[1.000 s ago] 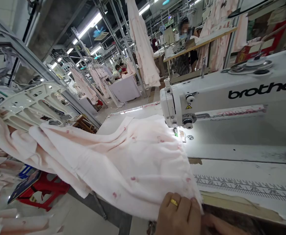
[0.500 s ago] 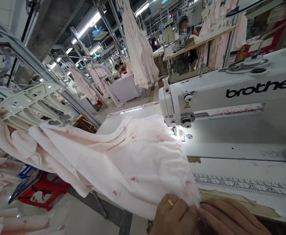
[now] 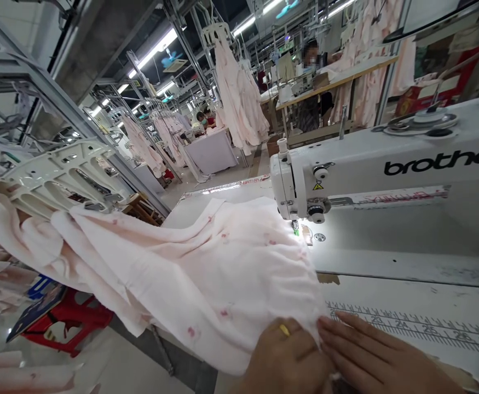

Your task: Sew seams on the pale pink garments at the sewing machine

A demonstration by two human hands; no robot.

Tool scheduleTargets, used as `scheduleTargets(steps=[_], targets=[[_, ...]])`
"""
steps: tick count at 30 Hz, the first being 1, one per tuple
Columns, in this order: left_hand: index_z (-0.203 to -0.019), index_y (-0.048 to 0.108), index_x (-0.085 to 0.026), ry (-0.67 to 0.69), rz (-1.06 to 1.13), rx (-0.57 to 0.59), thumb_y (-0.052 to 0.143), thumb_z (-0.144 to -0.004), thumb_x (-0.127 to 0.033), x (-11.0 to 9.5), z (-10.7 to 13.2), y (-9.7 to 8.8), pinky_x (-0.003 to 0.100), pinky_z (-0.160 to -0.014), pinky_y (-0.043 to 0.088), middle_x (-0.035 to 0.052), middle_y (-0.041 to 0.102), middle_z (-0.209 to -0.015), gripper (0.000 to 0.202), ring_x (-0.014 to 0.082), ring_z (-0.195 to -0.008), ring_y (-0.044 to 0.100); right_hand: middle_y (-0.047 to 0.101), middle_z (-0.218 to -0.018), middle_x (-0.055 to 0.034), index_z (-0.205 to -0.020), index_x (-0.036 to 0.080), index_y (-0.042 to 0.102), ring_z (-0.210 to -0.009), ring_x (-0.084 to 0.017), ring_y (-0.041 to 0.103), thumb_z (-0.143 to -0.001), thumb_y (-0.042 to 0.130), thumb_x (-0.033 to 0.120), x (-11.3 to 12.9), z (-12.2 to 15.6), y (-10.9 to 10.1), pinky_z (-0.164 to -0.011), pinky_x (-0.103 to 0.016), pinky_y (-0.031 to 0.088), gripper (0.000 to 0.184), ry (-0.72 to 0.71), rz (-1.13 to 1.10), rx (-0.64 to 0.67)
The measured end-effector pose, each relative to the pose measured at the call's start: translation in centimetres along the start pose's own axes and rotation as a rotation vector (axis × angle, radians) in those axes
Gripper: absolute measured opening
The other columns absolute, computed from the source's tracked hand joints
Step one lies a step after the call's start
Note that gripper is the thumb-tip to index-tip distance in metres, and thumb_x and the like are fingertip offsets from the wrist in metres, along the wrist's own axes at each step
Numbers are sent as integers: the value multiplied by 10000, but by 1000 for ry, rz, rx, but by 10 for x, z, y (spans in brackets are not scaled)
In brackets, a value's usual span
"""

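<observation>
A pale pink garment (image 3: 206, 273) with small pink flowers lies across the white sewing table (image 3: 407, 279), its far edge under the needle of the white Brother sewing machine (image 3: 370, 169). My left hand (image 3: 284, 358), with a gold ring, is closed on the garment's near corner at the table's front edge. My right hand (image 3: 379, 358) lies flat beside it, fingers stretched out, fingertips pressing the same fabric edge next to a printed ruler strip (image 3: 423, 323).
A white plastic rack (image 3: 62, 175) holds the garment's far end at left. A red stool (image 3: 70, 323) and piled pink cloth sit on the floor. Hanging garments (image 3: 239, 98), tables and other workers fill the background.
My right hand has come up from below the table edge and now lies flat next to my left hand on the fabric's corner. The view shifted slightly.
</observation>
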State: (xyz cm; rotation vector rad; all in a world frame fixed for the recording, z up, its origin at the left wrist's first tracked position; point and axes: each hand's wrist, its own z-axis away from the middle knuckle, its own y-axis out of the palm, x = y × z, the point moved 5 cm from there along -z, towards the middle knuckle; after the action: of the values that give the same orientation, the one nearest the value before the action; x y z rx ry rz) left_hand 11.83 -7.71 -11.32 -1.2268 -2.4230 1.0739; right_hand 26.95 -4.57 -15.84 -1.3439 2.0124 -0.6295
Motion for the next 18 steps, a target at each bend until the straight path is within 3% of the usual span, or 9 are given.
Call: scheduleTargets(steps=[3,5,8,11,14,18], targets=[[-1051,659,-157,-162,64,286,535,-925,-109,30,-28,-11,341,-892,589,80,701,-965,183,220,-975,676,789,-953,-26,-1061,181,722,-885,-171,719,-1085,321,66,-13,-20,-1,-924,-341,520,418,32,-197,40],[-1175,634,-151,-168,-14,423,497,-956,-75,51,-45,-9,400,-1051,558,106,715,-1147,268,253,-1179,651,733,-814,-22,-892,203,668,-694,-192,647,-998,377,31,-21,-36,-2,-717,-371,506,355,86,-362,141],[-1174,608,-157,-173,-185,670,488,-904,-7,84,-58,16,397,-884,604,91,714,-1112,331,255,-1037,690,677,-711,-2,-715,239,506,-658,-193,605,-845,490,55,-33,-59,-2,-641,-356,441,226,112,-589,359],[-1085,596,-164,-219,-317,841,501,-885,6,109,-60,43,336,-651,553,68,680,-1016,279,230,-831,677,669,-666,17,-671,232,477,-646,-178,613,-818,562,111,-48,-72,1,-625,-337,414,208,106,-710,480],[-1007,588,-175,-242,-367,845,531,-928,-40,120,-58,58,306,-555,462,59,658,-988,167,206,-748,655,627,-622,24,-640,235,504,-604,-169,588,-848,578,167,-60,-72,5,-618,-326,422,230,102,-806,426],[-1051,600,-192,-192,-409,745,570,-1004,-133,121,-55,61,304,-535,400,34,660,-930,82,201,-731,649,650,-690,-3,-743,251,634,-664,-173,622,-1036,511,287,-71,-57,7,-628,-297,458,320,201,-848,230]])
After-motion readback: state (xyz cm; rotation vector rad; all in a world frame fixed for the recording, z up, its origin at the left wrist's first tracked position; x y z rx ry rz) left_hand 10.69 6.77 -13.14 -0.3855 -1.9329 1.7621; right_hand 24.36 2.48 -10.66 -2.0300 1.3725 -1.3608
